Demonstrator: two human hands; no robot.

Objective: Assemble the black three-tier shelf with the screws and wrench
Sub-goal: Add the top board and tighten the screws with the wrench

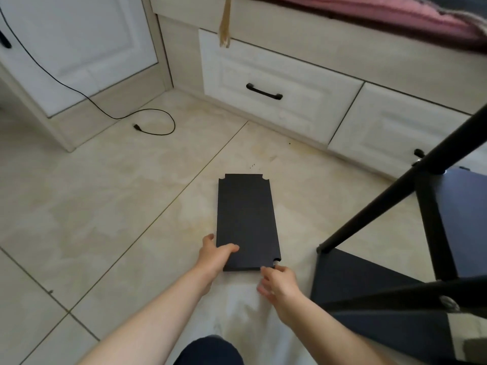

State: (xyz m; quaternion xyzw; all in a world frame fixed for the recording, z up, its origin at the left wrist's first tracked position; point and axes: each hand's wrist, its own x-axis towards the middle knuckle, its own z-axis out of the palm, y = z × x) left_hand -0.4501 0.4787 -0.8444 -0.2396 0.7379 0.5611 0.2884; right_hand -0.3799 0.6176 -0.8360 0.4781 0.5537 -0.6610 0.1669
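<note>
Head view: shelf frame stands right of panel.

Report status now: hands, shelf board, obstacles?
Left hand grips black board near corner. Right hand touches near edge. Board flat on floor; shelf frame stands right.

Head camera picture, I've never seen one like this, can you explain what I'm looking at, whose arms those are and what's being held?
There is no machine here. The one picture comes from a camera worn on a person's head, looking forward and down, so the two arms are that person's own. A black shelf board with notched corners lies flat on the tiled floor. The left hand grips its near left corner, thumb on top; the right hand touches the near right corner with loose fingers. At right stands the partly built black shelf frame. Behind are white drawers and a loose black cable.
</note>
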